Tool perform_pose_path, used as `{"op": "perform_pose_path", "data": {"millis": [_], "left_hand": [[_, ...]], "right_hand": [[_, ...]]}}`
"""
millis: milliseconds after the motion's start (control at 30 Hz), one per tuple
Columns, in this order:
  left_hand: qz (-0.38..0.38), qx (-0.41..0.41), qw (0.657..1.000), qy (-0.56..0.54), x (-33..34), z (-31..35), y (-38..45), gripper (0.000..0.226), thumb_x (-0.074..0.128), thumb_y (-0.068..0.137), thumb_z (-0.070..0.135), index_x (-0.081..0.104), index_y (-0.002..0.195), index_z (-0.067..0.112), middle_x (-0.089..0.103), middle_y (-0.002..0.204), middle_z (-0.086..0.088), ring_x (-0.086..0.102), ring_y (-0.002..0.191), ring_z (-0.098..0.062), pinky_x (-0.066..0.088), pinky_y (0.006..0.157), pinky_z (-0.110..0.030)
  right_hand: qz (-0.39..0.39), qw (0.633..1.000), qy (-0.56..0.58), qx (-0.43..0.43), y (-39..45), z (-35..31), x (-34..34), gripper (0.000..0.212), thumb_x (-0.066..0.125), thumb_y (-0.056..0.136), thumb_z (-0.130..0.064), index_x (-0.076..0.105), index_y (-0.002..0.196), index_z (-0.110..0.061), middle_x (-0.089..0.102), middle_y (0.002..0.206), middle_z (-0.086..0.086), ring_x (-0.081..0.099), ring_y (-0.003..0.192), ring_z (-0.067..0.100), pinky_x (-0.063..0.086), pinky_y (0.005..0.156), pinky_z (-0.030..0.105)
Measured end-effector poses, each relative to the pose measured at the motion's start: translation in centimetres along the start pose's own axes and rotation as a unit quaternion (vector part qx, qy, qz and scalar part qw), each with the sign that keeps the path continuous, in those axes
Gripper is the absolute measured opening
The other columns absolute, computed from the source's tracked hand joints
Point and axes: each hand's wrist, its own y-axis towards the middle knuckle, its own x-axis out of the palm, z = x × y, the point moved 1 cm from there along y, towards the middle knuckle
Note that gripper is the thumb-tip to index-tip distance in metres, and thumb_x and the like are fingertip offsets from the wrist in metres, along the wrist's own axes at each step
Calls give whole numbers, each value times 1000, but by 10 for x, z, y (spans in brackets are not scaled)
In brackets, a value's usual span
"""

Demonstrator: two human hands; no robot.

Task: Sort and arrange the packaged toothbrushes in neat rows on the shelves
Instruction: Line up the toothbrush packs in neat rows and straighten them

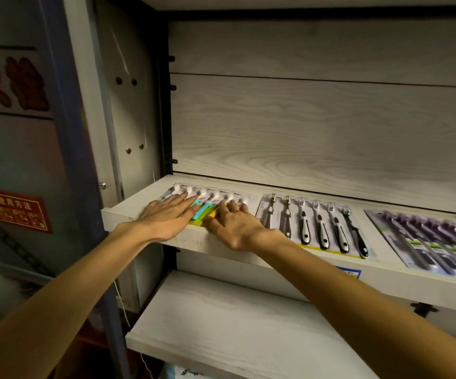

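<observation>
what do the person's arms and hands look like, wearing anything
Both arms are bare along all that shows, with no sleeves in view. The left hand and right hand wear no gloves, and no rings, watch or bracelet show on the fingers or wrists. No markings are visible in the dim light.

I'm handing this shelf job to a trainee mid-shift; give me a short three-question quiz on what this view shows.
1. True or false: both hands lie flat on the colourful blister pack of toothbrushes at the left end of the upper white wooden shelf.
2. Which pack lies directly right of it? A) purple-handled pack B) black-and-white-handled pack C) none
3. Fill in: the lower white shelf in view holds ___ packs.

Key:
1. True: the left hand and right hand press it with straight fingers.
2. B: the black-and-white-handled toothbrush pack; the purple-handled pack lies farther right.
3. No.
</observation>
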Motion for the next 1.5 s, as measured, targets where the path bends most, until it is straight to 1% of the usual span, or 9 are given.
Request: {"op": "perform_pose_path", "data": {"millis": [133,267,467,833,900,1000,1100,1233,1500], "left_hand": [[14,15,1000,-18,0,-10,-5,67,14,97,70,4,158,44,2,168,13,4,154,-13,11,122,-43],[83,-20,995,-55,5,-16,-5,80,15,89,78,5,159,40,2,169,5,3,155,-17,17,120,-48],[28,-60,997,-26,6,-16,6,78,15,90,82,10,158,44,4,169,3,14,153,-26,21,119,-48],[7,-37,999,18,4,-28,7,79,8,89,81,10,158,43,0,169,2,3,155,-21,13,121,-46],[3,-40,999,18,4,-29,8,78,9,90,80,8,158,42,-2,169,2,2,155,-20,13,121,-46],[18,-29,999,25,6,-28,5,77,8,91,79,4,158,41,-3,169,5,0,155,-18,11,122,-45],[15,0,1000,21,7,-28,1,77,3,88,79,0,157,44,-5,168,11,-2,155,-13,7,122,-39],[19,15,1000,10,7,-29,-7,79,4,87,80,3,157,45,-1,167,13,3,155,-12,7,122,-37],[41,7,999,10,7,-14,-43,73,11,95,72,3,159,38,6,168,9,4,155,-13,6,124,-38]], "right_hand": [[5,1000,-14,-10,-1,1,-4,80,8,98,-65,19,157,-13,27,158,19,24,146,37,20,121,54],[82,992,87,46,-4,6,-5,77,21,99,-64,31,149,-7,36,148,22,42,132,39,38,111,49],[58,992,71,90,-2,4,-6,61,26,102,-45,36,144,-2,42,146,23,43,132,37,35,113,50],[72,996,38,31,-1,7,-1,61,27,100,-49,31,147,-11,51,136,19,52,121,33,37,109,50],[81,996,29,31,-1,4,0,63,26,100,-53,31,149,-14,43,147,22,46,131,36,32,113,52],[77,996,31,-15,-1,0,0,65,23,101,-52,13,158,-22,9,165,17,14,151,37,16,122,56],[38,997,25,-68,2,0,1,59,19,104,-51,25,155,-22,22,163,13,15,151,34,19,122,55],[42,993,31,-101,1,4,0,58,20,106,-48,30,154,-18,28,161,11,14,153,23,8,126,46],[43,994,27,-93,-21,1,0,65,19,104,-53,16,158,-17,11,166,11,5,153,32,11,124,50]]}}
